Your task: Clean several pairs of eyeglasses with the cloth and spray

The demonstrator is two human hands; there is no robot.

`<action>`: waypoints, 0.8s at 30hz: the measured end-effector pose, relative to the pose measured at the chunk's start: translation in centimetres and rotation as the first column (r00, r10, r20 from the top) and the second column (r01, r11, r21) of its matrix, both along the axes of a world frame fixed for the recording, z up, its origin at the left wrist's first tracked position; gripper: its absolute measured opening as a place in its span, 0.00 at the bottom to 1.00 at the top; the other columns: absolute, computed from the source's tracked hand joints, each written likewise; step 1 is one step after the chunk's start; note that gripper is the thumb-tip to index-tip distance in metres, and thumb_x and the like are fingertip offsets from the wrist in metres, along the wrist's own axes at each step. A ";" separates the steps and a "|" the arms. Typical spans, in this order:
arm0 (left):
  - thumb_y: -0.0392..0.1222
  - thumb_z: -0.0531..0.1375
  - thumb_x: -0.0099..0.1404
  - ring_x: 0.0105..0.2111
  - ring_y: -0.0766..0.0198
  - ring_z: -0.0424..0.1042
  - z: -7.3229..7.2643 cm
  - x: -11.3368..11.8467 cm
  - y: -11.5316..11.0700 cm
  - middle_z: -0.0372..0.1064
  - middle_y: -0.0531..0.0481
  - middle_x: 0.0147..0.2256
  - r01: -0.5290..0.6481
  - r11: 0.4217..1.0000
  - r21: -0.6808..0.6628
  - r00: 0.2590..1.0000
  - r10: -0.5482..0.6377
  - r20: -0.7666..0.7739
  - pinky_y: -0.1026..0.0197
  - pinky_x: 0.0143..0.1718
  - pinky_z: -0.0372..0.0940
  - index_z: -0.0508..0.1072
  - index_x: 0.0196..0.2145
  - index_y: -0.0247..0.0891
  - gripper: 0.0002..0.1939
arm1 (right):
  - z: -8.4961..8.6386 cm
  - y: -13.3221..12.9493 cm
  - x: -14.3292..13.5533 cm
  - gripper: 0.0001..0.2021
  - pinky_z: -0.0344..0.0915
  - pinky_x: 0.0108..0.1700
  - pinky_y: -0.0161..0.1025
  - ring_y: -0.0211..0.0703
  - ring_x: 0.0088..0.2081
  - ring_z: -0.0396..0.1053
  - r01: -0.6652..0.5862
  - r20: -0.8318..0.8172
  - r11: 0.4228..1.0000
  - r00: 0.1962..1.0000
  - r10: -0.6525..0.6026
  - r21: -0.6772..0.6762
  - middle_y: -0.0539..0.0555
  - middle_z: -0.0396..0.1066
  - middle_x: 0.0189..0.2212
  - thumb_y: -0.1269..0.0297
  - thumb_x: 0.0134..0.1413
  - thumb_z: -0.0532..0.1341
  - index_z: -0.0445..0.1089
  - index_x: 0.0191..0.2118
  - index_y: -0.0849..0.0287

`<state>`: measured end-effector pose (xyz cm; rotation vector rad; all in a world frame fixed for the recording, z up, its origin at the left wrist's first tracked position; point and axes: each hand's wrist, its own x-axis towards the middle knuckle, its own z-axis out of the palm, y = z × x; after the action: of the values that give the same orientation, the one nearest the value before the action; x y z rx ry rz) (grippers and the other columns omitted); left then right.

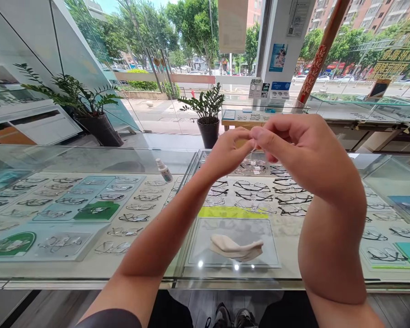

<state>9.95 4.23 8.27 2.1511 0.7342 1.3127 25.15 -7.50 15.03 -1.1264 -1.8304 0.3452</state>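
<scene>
Both hands are raised above a glass display counter, meeting near the middle. My left hand point(230, 150) has its thumb and fingertips pinched together. Against them, my right hand point(294, 146) is bent at the wrist, with thumb and forefinger pinched and the other fingers curled. Whatever lies between the fingertips is too small to make out. Below, a folded beige cloth point(235, 247) lies on a clear rectangular mat point(268, 237) on the counter. A small white spray bottle point(164, 170) stands on the glass, left of my left forearm.
Rows of eyeglasses point(253, 196) fill the glass counter point(177, 273), which spans the view. Beyond it stand a potted plant point(208, 118) and a larger one point(95, 120) at the left. Another display case point(365, 107) is at the back right, by the windows.
</scene>
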 end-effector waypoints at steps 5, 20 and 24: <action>0.40 0.62 0.72 0.49 0.58 0.78 2.7 -2.2 -1.8 0.82 0.47 0.45 0.070 0.998 0.006 0.977 -0.070 0.203 0.52 0.56 0.70 0.85 0.41 0.41 0.10 | -0.1 0.3 0.4 0.21 0.58 0.31 0.41 0.39 0.28 0.62 -0.023 -0.092 1.000 0.995 0.024 0.011 0.50 0.67 0.24 0.44 0.66 0.67 0.73 0.28 0.56; 0.46 0.67 0.70 0.52 0.55 0.77 3.1 -6.5 -6.4 0.81 0.47 0.48 0.024 0.999 -0.039 0.974 -0.014 0.226 0.52 0.53 0.71 0.84 0.46 0.44 0.09 | -1.7 2.2 -2.1 0.13 0.62 0.32 0.39 0.38 0.30 0.65 -0.130 -0.236 0.992 0.963 0.129 0.011 0.50 0.72 0.29 0.54 0.60 0.71 0.77 0.37 0.59; 0.47 0.71 0.67 0.48 0.57 0.79 2.5 -7.6 -5.3 0.81 0.47 0.45 0.028 0.997 -0.068 0.964 -0.009 0.266 0.53 0.52 0.71 0.79 0.45 0.43 0.11 | -2.2 2.9 -2.4 0.11 0.64 0.33 0.39 0.38 0.31 0.66 -0.145 -0.245 0.989 0.960 0.134 -0.027 0.51 0.75 0.32 0.56 0.61 0.69 0.78 0.39 0.60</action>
<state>2.34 -1.05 10.79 1.8727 0.6393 1.5045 22.70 -4.61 12.78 -0.9420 -1.6937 0.5837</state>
